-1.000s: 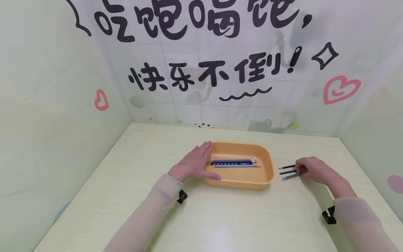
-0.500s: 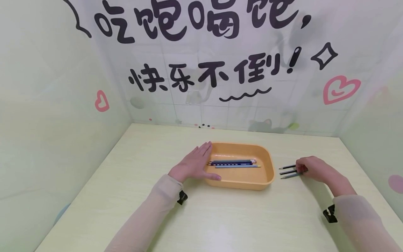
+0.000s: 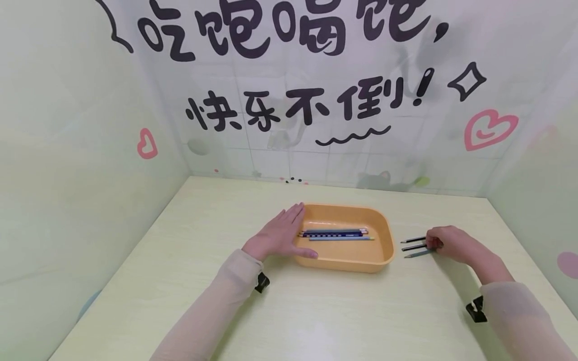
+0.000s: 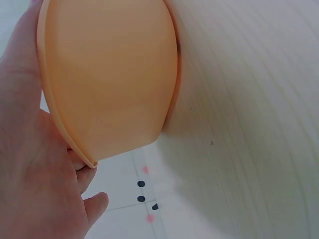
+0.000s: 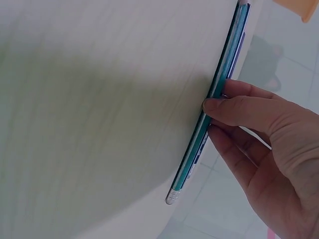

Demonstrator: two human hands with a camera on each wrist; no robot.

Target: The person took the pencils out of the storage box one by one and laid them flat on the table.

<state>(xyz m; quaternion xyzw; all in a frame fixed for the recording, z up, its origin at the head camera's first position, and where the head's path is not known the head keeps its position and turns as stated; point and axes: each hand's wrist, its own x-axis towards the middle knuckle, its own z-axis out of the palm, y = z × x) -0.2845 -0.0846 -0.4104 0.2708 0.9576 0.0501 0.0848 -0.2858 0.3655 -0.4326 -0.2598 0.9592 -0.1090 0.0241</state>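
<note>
A yellow-orange plastic tray [image 3: 343, 254] stands near the middle of the table. Inside it lie several pencils, among them a light blue one [image 3: 340, 238] and a dark blue one. My left hand [image 3: 280, 235] rests along the tray's left rim, fingers straight, thumb stretched over the near side. To the right of the tray, my right hand [image 3: 453, 244] pinches a green pencil [image 5: 189, 157] between thumb and fingers. Two dark pencils, one of them the far pencil [image 3: 412, 239], lie alongside it, partly hidden by the fingers. In the right wrist view a silver end cap [image 5: 172, 196] shows on the green pencil.
The pale wooden table [image 3: 352, 316] is bounded by a back wall [image 3: 271, 163] with black lettering, and by side walls at left and right. A black clip-like piece [image 3: 262, 282] sits under the left wrist, and a similar piece [image 3: 476, 309] under the right.
My right fingers have shifted slightly on the green pencil; its rear end, visible past them a second ago, is now covered. Left hand and tray have stayed put.
</note>
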